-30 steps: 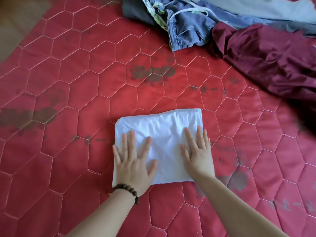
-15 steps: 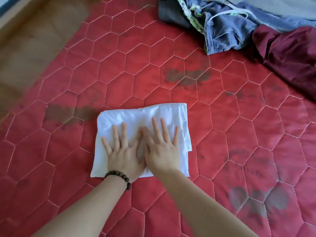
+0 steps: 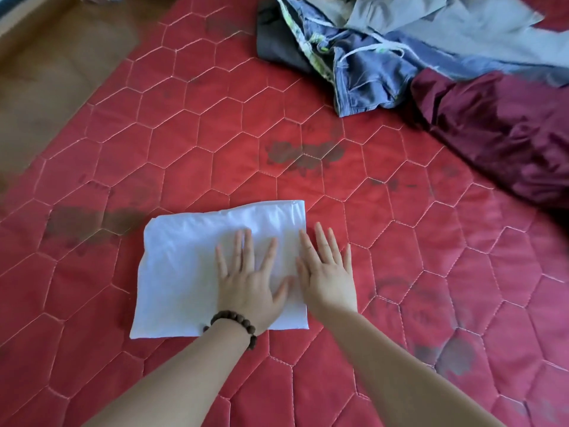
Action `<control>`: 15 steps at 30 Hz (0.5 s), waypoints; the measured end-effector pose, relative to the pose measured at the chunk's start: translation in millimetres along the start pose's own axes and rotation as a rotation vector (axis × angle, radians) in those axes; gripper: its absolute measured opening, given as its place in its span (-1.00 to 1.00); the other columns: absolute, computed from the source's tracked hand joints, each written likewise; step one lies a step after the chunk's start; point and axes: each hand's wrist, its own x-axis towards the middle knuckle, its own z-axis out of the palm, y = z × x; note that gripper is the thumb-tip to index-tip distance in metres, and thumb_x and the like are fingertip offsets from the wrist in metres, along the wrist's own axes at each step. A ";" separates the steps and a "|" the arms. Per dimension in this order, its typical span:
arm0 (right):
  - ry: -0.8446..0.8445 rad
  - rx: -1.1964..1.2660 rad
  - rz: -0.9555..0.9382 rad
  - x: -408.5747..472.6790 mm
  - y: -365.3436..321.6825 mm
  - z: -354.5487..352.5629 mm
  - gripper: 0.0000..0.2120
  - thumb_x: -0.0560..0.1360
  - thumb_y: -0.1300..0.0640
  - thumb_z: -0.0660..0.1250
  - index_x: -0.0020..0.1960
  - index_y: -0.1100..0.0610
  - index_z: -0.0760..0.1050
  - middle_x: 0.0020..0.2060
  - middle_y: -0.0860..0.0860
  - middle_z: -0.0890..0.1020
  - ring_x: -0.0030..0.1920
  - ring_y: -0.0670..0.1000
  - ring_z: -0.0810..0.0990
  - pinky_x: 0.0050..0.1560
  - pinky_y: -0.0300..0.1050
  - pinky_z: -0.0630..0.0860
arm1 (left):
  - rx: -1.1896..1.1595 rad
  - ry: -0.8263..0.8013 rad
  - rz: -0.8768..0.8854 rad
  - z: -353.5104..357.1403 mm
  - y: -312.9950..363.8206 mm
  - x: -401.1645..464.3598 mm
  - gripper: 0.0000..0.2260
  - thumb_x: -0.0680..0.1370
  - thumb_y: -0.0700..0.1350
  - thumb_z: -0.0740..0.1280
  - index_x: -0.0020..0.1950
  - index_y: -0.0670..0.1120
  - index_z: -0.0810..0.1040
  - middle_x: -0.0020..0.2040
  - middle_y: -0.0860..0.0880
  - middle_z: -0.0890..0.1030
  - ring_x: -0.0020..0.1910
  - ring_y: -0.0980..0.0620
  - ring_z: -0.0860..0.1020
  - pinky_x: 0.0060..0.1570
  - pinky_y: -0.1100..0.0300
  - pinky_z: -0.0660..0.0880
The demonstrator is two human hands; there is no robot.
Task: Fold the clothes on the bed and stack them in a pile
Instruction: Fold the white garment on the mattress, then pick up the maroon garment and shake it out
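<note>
A white garment, folded into a flat rectangle, lies on the red quilted bed. My left hand, with a bead bracelet at the wrist, presses flat on its right half with fingers spread. My right hand lies flat across the garment's right edge, partly on the cloth and partly on the quilt. Unfolded clothes sit at the back right: blue drawstring shorts, a dark grey piece, a light grey garment and a maroon garment.
The bed's left edge runs diagonally at the upper left, with brown floor beyond it. Dark stains mark the quilt in several spots.
Both hands have slid rightwards over the white garment, smoothing it. My right hand has moved from the cloth's middle to its right edge. The camera view has shifted too.
</note>
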 end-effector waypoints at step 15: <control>0.278 -0.154 0.297 28.9 246.4 -148.7 -0.46 0.59 -0.05 0.15 0.54 -0.06 0.14 0.56 0.08 0.05 0.55 0.10 0.02 0.53 0.15 -0.05 | 0.121 0.000 0.204 46.0 188.0 122.3 -0.29 0.51 0.38 -0.13 0.58 0.07 -0.08 0.59 -0.17 -0.03 0.56 -0.19 -0.12 0.45 -0.29 -0.11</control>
